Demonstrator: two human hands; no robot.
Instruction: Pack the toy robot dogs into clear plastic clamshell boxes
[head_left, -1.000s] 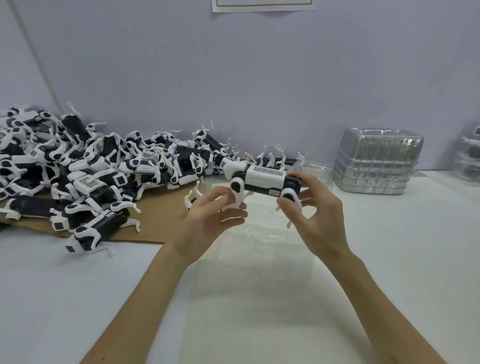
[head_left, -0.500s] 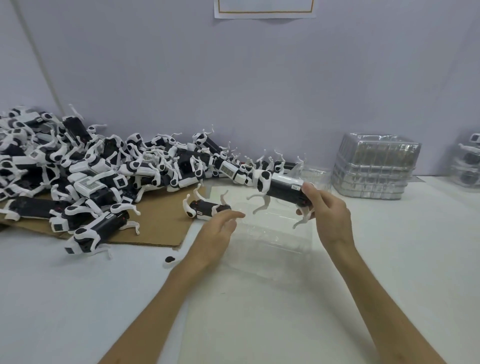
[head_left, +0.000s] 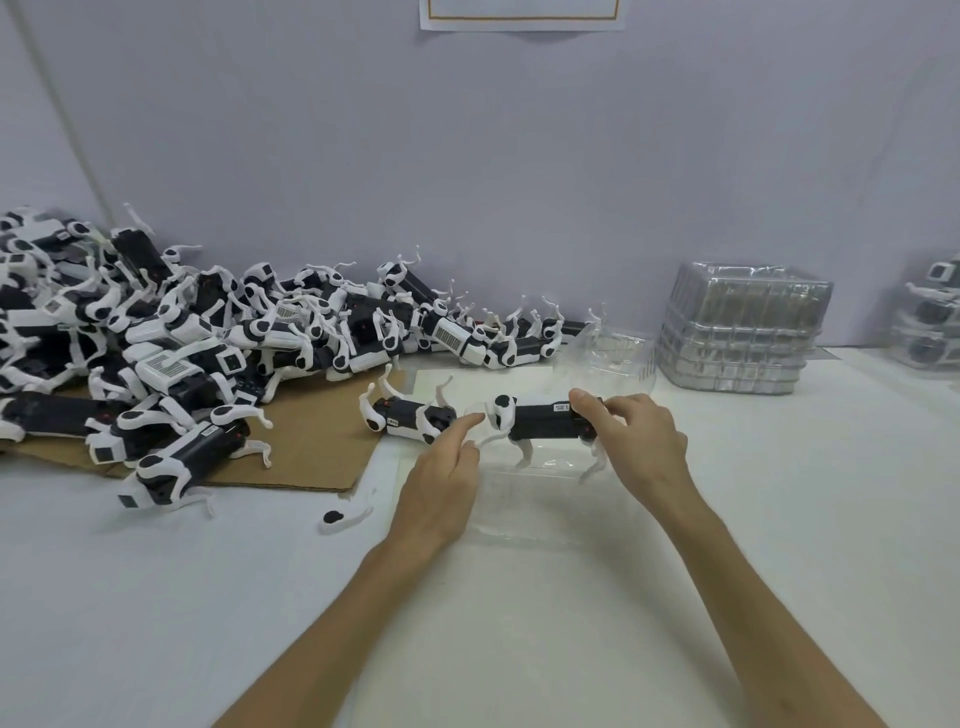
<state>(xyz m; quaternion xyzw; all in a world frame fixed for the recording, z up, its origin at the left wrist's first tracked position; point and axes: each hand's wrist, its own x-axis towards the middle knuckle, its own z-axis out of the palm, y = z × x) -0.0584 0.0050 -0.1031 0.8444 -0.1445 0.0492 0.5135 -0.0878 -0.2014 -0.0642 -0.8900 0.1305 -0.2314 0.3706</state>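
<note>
My right hand (head_left: 641, 441) grips the rear of a black and white toy robot dog (head_left: 540, 421), which stands legs down over an open clear clamshell box (head_left: 561, 499) in the middle of the table. My left hand (head_left: 441, 483) is at the dog's front end, with its index finger stretched toward the white front leg. Another toy dog (head_left: 410, 415) lies on its back just left of the hands. A big pile of toy dogs (head_left: 197, 343) covers the left side.
The pile rests on a brown cardboard sheet (head_left: 322, 452). A loose white leg part (head_left: 343, 515) lies on the white table. A stack of empty clear clamshell boxes (head_left: 743, 327) stands at the back right, and packed boxes (head_left: 930, 322) at the far right edge.
My right hand has turned the dog upright and lowered it from in front of me to the open clamshell. My left hand let go and now reaches toward its front leg.
</note>
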